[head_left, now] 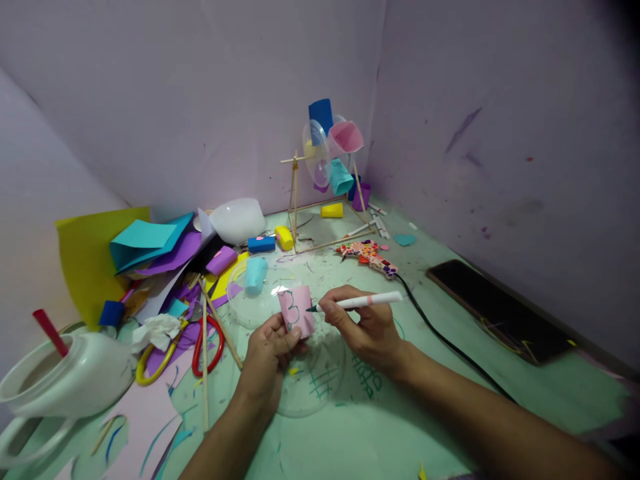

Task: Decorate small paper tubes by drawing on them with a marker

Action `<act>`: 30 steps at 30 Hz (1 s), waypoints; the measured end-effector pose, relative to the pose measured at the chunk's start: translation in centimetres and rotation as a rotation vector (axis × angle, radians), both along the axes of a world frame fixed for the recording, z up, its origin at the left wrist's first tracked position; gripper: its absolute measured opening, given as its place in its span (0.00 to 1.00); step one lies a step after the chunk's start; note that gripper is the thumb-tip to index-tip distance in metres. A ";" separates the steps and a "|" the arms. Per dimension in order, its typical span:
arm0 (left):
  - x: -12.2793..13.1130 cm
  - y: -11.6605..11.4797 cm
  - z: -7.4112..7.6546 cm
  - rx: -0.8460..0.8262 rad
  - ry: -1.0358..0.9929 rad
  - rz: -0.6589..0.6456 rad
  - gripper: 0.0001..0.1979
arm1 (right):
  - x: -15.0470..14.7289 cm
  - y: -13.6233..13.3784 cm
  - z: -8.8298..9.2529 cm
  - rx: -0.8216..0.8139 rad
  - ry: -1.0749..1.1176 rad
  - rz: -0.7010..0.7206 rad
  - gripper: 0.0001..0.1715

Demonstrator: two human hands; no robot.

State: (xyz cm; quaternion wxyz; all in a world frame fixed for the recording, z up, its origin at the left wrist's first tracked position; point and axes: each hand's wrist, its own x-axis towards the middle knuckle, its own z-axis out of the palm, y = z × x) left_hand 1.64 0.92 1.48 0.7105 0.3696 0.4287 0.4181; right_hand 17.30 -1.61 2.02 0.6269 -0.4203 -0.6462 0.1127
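My left hand (273, 343) grips a small pink paper cup (303, 308) from below, its side turned toward me with dark green curved lines drawn on it. In my right hand (367, 327) is a white marker (370, 301), its dark green tip close to the pink paper; whether it touches I cannot tell. Below the hands lies a clear plastic disc (320, 403) on the green tabletop. A second clear disc (235, 310) lies just behind, with a light blue paper cup (256, 276) on it.
A stick-framed wheel (317, 160) with coloured cups stands at the back. A patterned glue gun (370, 257) and a phone (500, 310) lie to the right. Scissors (207, 347), coloured paper (105, 247), a white pitcher (90, 373) and wooden sticks (205, 373) crowd the left.
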 end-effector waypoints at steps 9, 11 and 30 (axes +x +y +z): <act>-0.2 0.2 -0.6 0.017 -0.014 -0.018 0.23 | 0.1 0.1 0.0 0.000 -0.024 -0.016 0.05; -0.1 0.2 -0.6 0.013 -0.013 -0.018 0.23 | 0.1 0.1 0.0 0.005 -0.017 -0.007 0.05; 0.0 -0.5 0.1 0.043 -0.059 -0.232 0.26 | 0.6 1.1 -0.2 -0.678 0.542 0.524 0.33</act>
